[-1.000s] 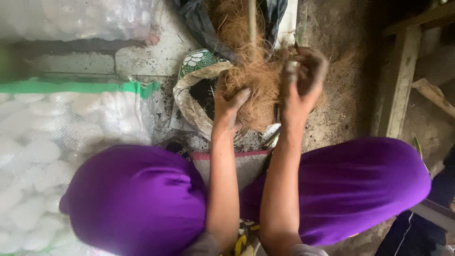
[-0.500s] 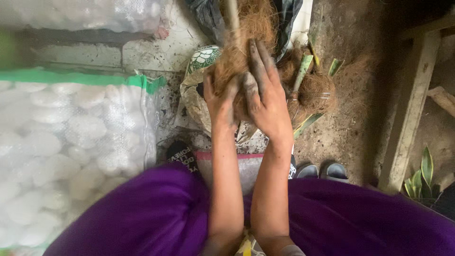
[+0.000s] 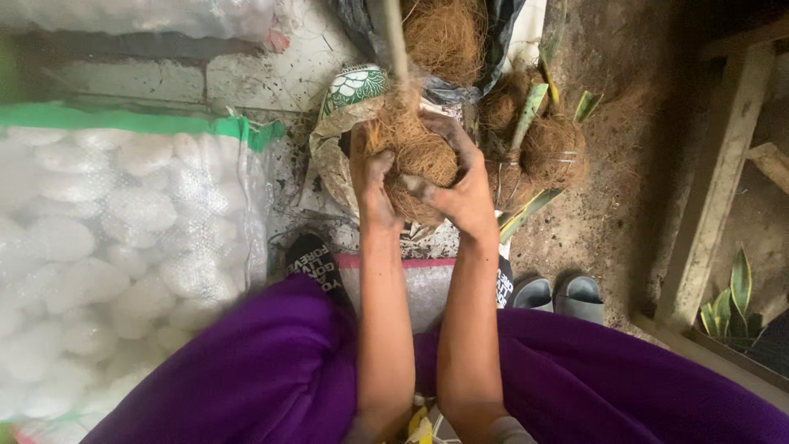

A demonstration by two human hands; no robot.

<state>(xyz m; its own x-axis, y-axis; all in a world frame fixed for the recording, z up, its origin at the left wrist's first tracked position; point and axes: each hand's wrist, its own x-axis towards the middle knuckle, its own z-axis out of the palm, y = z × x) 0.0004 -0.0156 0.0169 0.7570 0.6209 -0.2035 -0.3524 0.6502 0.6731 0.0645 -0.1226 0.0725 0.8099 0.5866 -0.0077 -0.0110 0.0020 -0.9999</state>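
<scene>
Cupping the coir ball (image 3: pixel 419 160) from both sides, the left hand (image 3: pixel 371 185) and right hand (image 3: pixel 462 193) close firmly round it above the open sack (image 3: pixel 333 156). Even pressure would likely keep the fibre packed around the stem (image 3: pixel 396 45).

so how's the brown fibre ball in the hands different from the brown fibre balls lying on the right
The brown coconut-fibre ball in the hands is gripped by the left hand and right hand over an open woven sack; the finished fibre balls on the right lie untouched on the dirt floor. A thin stem rises straight from the held ball; green strap-like leaves slant from the others. Both are the same brown fibre, similar in size.
</scene>
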